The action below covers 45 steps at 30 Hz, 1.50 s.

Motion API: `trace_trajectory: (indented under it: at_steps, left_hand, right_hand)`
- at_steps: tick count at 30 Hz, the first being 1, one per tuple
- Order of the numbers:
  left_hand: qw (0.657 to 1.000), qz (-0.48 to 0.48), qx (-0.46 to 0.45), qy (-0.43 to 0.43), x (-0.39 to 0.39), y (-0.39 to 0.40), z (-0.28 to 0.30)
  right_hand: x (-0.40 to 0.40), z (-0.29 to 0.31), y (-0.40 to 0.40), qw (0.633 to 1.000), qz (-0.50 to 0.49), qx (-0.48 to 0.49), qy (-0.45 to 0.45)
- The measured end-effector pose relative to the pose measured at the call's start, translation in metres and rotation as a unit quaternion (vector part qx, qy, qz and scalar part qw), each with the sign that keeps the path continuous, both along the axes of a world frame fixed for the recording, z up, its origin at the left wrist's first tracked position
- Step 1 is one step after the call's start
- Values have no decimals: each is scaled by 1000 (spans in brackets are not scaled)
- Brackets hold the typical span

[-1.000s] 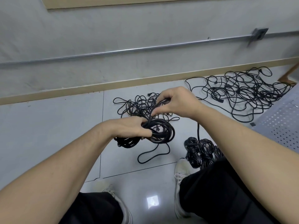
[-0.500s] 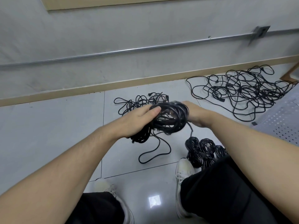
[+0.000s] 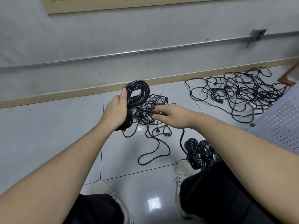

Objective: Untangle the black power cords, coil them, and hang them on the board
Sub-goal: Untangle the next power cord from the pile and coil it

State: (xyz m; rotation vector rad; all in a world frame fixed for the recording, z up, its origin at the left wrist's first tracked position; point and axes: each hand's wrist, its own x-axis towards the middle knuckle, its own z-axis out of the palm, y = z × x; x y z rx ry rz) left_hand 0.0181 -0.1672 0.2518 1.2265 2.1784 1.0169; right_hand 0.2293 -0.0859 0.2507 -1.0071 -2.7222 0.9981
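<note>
The coiled cord (image 3: 137,96) is held upright above the floor (image 3: 48,126), the left hand (image 3: 117,113) wrapped round its lower part. The right hand (image 3: 174,116) pinches the coil's loose end (image 3: 145,111) beside it. Below them lies a tangle (image 3: 155,113); a bigger tangle (image 3: 242,94) lies to the right, finished bundles (image 3: 199,151) near the shoe (image 3: 182,172).

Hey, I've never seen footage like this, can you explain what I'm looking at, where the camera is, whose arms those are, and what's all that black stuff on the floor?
The camera sits on a person's head, looking down at their own arms. The left hand grips a coiled cord. The right hand reaches to its loose end; the fingers are blurred. On the tiled floor lie a small tangle, a bigger tangle near the wall, and finished coils by the shoe.
</note>
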Motion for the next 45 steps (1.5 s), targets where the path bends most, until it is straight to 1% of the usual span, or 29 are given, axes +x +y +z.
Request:
trace_trajectory:
  at_steps: [2,6,8,10,12,14,16,18,19,21,24,26,28,30,32,34,36,37,40,42,45]
  left_hand:
    - [999,1,-3,38,-4,1,-1]
    - [991,-38,-39,125,-7,1,-9]
    - [979,-74,-80,170,-4,2,-12]
    - [963,-122,-120,209,1,2,-11]
    - [947,-185,-132,226,8,-1,-12]
    - [934,-258,-132,207,15,-5,-14]
    - [931,-309,-122,150,16,-8,-18]
    - [943,-310,-106,66,18,-9,-17]
    - [948,-300,-98,37,20,-8,-14]
    - [951,-295,-90,14,25,-8,-7]
    - [938,-341,-61,-18,34,-14,-4]
    - [941,-330,-53,-53,35,-18,-1]
    - [947,-303,-40,-95,35,-21,2]
    - [959,-263,-24,-104,33,-22,5]
    - [970,-208,2,-123,32,-20,5]
    - [979,-146,18,-143,30,-17,6]
    - [985,-96,39,-136,25,-12,4]
    - [989,-73,43,-125,21,-9,1]
    - [990,-11,26,-141,10,-4,-10]
    - [986,20,30,-164,7,-3,-14]
    - [982,51,26,-181,6,1,-15]
  right_hand:
    - [-5,6,-4,997,28,74,-4]
    - [-11,12,-14,985,78,153,-15]
    - [-10,15,-13,981,55,183,24]
    - [-8,17,-9,980,10,176,89]
    - [-10,16,-5,978,-30,161,126]
    - [-11,13,-1,979,-54,137,138]
    - [-8,12,3,981,-85,54,164]
    - [-2,12,6,973,-100,-43,204]
    - [1,12,7,967,-103,-76,222]
    - [5,11,9,961,-106,-112,231]
    - [11,2,14,957,-127,-148,212]
    - [19,-5,18,953,-142,-178,198]
    - [26,-10,19,959,-140,-190,155]
    - [29,-15,19,973,-135,-167,86]
    - [30,-20,18,979,-140,-145,32]
    - [32,-21,15,977,-135,-166,15]
    - [32,-17,12,975,-123,-185,5]
    - [32,-17,12,979,-110,-171,-5]
    - [24,-13,12,997,-46,-53,-36]
    - [16,-8,7,998,-5,16,-56]
    - [2,2,-6,992,67,75,-81]
